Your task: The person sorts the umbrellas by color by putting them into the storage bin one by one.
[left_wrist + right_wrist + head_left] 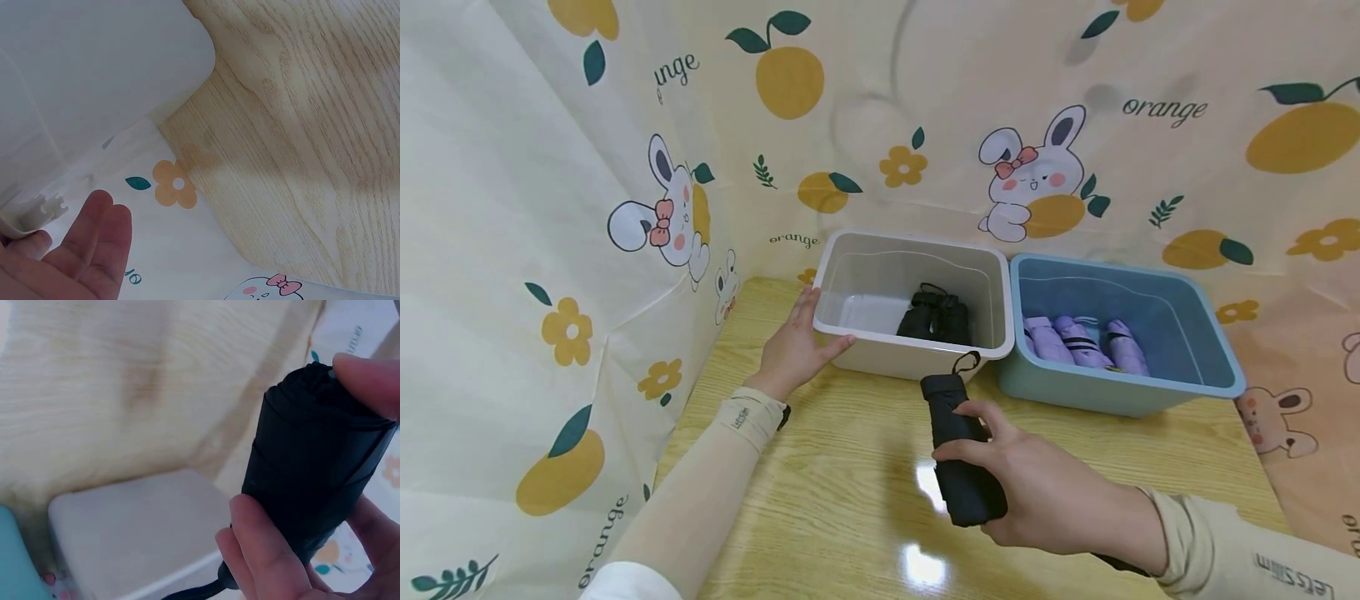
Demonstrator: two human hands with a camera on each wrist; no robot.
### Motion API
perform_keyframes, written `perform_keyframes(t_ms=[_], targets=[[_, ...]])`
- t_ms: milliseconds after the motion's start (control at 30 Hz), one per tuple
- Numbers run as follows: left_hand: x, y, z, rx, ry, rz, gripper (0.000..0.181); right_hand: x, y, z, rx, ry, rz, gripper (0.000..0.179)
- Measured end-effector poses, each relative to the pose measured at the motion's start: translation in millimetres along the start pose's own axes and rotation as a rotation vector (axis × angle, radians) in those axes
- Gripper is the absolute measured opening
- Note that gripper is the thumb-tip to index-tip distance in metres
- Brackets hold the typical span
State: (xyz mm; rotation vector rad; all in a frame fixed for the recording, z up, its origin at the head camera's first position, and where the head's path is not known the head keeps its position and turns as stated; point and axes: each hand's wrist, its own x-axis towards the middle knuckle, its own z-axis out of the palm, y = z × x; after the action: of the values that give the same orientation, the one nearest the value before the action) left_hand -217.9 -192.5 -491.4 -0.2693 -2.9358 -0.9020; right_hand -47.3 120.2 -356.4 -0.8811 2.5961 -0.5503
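My right hand (1037, 479) grips a black folded umbrella (951, 425), its wrist loop pointing toward the beige bin (887, 358). In the right wrist view the fingers wrap round the black umbrella (319, 450), with one fingertip at its end. My left hand (797, 346) touches the left front corner of the bin, fingers along the left side and thumb at the front rim. The left wrist view shows its fingers (94, 237) fairly straight beside the bin's outer wall (112, 56). Inside that bin lie black folded umbrellas (951, 321), side by side.
A blue bin (1075, 387) stands right beside the beige one and holds several purple folded umbrellas (1078, 342). Both rest on a wood-grain table (820, 492). A printed cloth (865, 108) rises behind the bins and along the left side.
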Motion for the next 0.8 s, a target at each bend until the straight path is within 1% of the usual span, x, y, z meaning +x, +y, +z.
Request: perform_keyframes(t_ms=[167, 300, 567, 800], targets=[[-0.5, -0.1, 0.4, 0.001, 0.001, 0.001, 0.105, -9.0, -2, -14, 0.004, 0.000, 0.010, 0.080], [-0.3, -0.1, 1.1, -0.005, 0.001, 0.006, 0.105, -11.1, -3, -23, 0.002, 0.008, 0.015, 0.080], [-1.0, -0.6, -0.4, -0.006, 0.000, 0.005, 0.105, -4.9, -5, -38, -0.040, 0.048, -0.014, 0.081], [0.2, -0.7, 0.9, -0.014, -0.007, -0.004, 0.106, 5.5, -7, -52, -0.075, 0.056, -0.023, 0.080]])
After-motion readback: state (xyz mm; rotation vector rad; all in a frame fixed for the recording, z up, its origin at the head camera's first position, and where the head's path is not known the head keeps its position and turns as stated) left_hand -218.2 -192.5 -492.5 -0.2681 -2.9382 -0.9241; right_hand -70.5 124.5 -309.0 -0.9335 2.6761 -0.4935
